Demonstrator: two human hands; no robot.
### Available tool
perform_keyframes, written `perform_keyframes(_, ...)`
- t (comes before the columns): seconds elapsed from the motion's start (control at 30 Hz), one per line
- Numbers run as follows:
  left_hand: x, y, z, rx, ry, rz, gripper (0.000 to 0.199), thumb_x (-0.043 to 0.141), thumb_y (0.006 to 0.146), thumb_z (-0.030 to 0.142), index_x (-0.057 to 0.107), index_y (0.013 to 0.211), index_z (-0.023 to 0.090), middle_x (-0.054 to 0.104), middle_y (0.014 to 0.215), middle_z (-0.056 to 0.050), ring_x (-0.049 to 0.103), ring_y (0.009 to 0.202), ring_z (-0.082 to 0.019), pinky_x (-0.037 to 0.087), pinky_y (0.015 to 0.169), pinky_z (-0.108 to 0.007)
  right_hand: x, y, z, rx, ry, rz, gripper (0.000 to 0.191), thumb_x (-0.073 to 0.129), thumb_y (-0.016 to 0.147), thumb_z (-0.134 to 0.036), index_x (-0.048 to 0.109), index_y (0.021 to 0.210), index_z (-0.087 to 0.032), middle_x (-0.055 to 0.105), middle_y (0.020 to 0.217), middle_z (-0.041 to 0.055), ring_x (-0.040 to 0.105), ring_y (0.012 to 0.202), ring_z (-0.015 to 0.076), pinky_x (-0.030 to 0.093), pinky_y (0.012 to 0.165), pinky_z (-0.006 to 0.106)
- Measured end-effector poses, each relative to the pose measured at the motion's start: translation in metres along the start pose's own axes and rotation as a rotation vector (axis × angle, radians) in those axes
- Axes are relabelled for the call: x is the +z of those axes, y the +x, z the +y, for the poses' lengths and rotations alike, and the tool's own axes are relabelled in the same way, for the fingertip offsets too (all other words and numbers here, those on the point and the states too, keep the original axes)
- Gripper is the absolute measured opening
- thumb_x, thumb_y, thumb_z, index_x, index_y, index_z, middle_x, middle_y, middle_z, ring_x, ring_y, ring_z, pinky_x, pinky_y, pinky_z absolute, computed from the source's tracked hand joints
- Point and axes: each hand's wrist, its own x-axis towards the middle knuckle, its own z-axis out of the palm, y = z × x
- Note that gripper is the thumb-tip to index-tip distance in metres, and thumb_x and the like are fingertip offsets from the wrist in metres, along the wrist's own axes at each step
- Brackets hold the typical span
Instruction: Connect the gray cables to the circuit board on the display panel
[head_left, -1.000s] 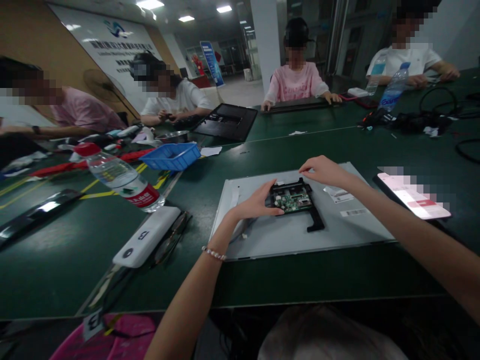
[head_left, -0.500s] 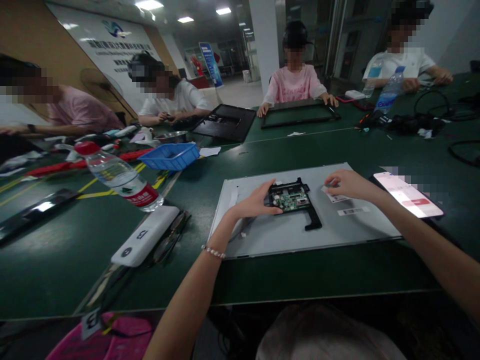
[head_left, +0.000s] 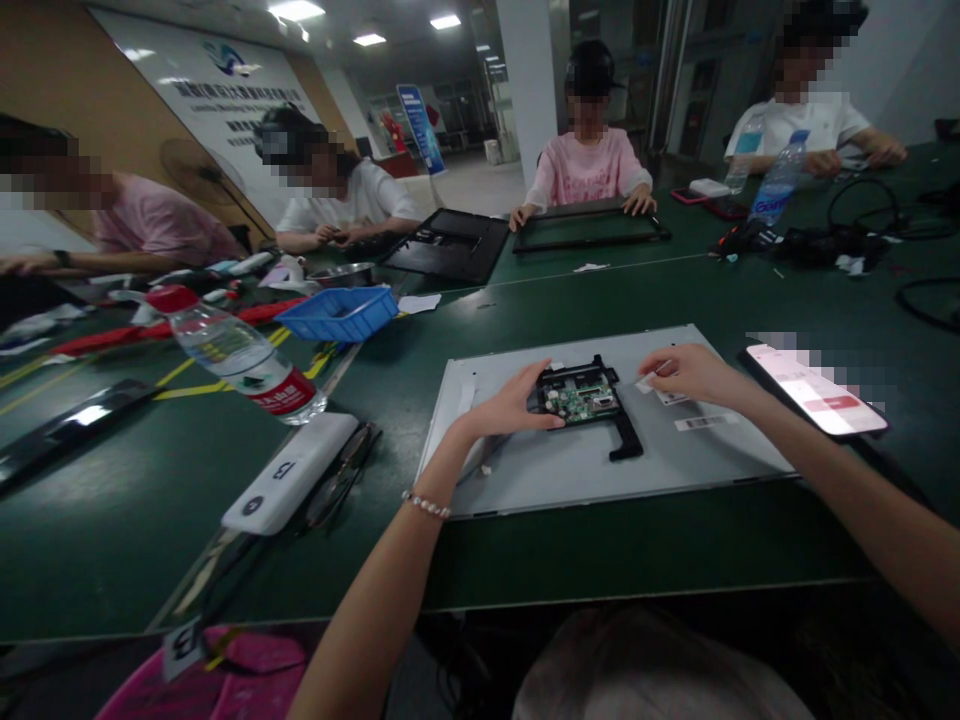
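Note:
A grey flat panel (head_left: 525, 480), like the back of a display, lies on the green table in front of me. On it rests a black bracket (head_left: 627, 440) holding a green circuit board (head_left: 581, 402). My left hand (head_left: 514, 405) grips the bracket's left side, thumb at the near edge and fingers at the far edge. To the right of the board, my right hand (head_left: 686, 372) is closed in a pinch just above the panel. A small pale strip (head_left: 645, 383) sticks out from its fingertips. Below that hand are a partly covered label (head_left: 671, 398) and a barcode label (head_left: 706, 423).
A lit phone (head_left: 817, 390) lies right of the panel. On the left are a white power bank (head_left: 292, 475), glasses (head_left: 345, 475), a water bottle (head_left: 247, 360) and a blue tray (head_left: 341, 314). Across the table, a co-worker holds a black frame (head_left: 592, 243).
My right hand has turned slightly and the pale strip shows more clearly at its fingertips. My left hand stays put. The co-worker's black frame has shifted a little left.

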Motion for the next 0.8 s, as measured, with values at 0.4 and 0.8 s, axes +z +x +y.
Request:
perform_keyframes(0.4, 0.002, 0.0, -0.001, 0.016, -0.009, 0.019, 0.099, 0.067, 0.069, 0.051, 0.017, 0.146, 0.013, 0.022, 0.15, -0.018, 0.023, 0.137, -0.034, 0.02, 0.114, -0.049, 0.022, -0.009, -0.031, 0.157, 0.415, -0.058, 0.018, 0.067, 0.073, -0.032, 0.07, 0.085, -0.019, 0.071, 0.084, 0.0071, 0.066, 0.076, 0.0178, 0.054, 0.069, 0.03)
perform_keyframes(0.8, 0.001, -0.001, 0.0, 0.02, 0.003, 0.005, 0.097, 0.065, 0.071, 0.052, 0.017, 0.146, 0.014, 0.021, 0.15, -0.018, 0.023, 0.138, -0.033, 0.02, 0.114, -0.048, 0.024, -0.011, -0.034, 0.031, 0.219, -0.104, 0.02, 0.065, 0.073, -0.032, 0.071, 0.088, -0.02, 0.072, 0.086, 0.0041, 0.066, 0.081, 0.0184, 0.051, 0.079, 0.034)
